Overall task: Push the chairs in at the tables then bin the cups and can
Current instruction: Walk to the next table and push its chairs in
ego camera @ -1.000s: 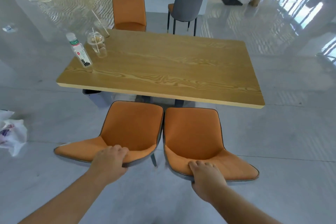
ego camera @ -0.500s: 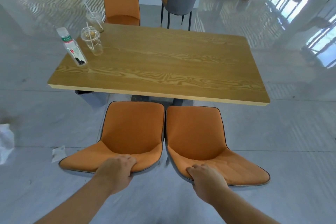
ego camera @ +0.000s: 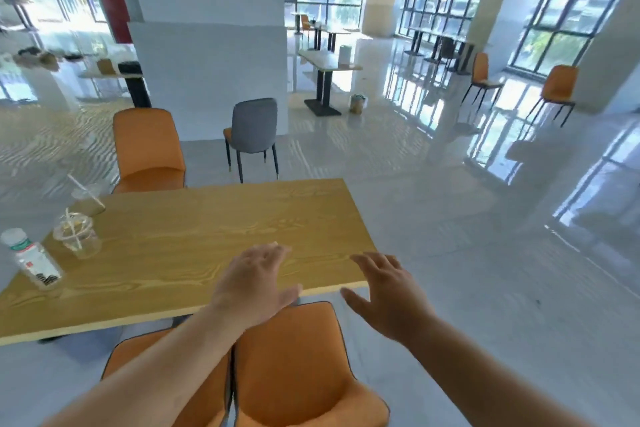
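Head view: 2 hands (ego camera: 254,288) (ego camera: 388,298), fingers spread, holding nothing; left orange chair (ego camera: 166,378) mostly behind forearm.

Cafeteria hall: many tables (ego camera: 194,246), chairs (ego camera: 254,130), glass walls.

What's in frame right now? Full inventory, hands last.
wooden table: 1, light wood, centre
near chairs: 2, orange, side by side at the table's near edge
far chair: 1, orange, far side of the table
grey chair: 1, standing apart beyond the table
plastic cups: 2, clear with straws, table's left end
water bottle: 1, clear, white cap, table's left near corner
background tables: several, far room
distant chairs: 2, orange, right by the windows
left hand: open, over the table's near edge
right hand: open, off the table's right corner
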